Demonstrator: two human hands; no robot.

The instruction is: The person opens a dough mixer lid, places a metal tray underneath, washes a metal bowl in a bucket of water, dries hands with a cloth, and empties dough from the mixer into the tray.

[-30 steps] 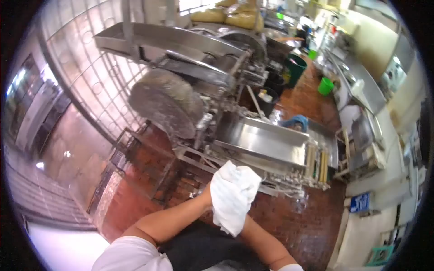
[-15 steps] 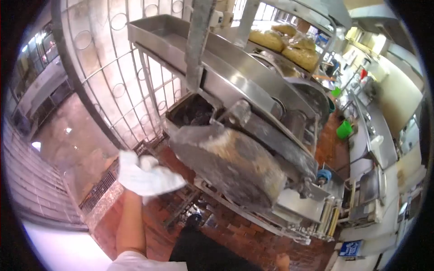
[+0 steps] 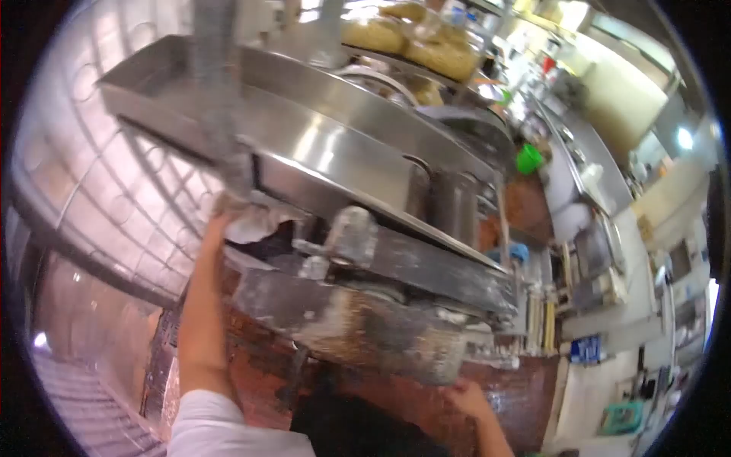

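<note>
My left hand (image 3: 222, 207) is closed on a white cloth (image 3: 257, 225), reaching to the far left end of a metal machine. The cloth lies against the dark opening (image 3: 278, 240) below the steel trough (image 3: 327, 145). Below that, a worn, stained metal cover (image 3: 358, 320) spans the machine's near side. By the cover's lower right corner is my right hand (image 3: 468, 397); its fingers are blurred, and I cannot tell whether they touch the edge.
Bags of yellowish food (image 3: 411, 42) sit on a shelf behind the trough. A barred window grille (image 3: 99, 175) stands at the left. Rollers (image 3: 542, 320) project at the machine's right end. A green bucket (image 3: 528, 158) stands farther back on the red tiled floor (image 3: 525, 202).
My left hand has carried the white cloth up and forward to the opening under the trough. My right hand has come farther into view, and the camera has swung right and closer.
</note>
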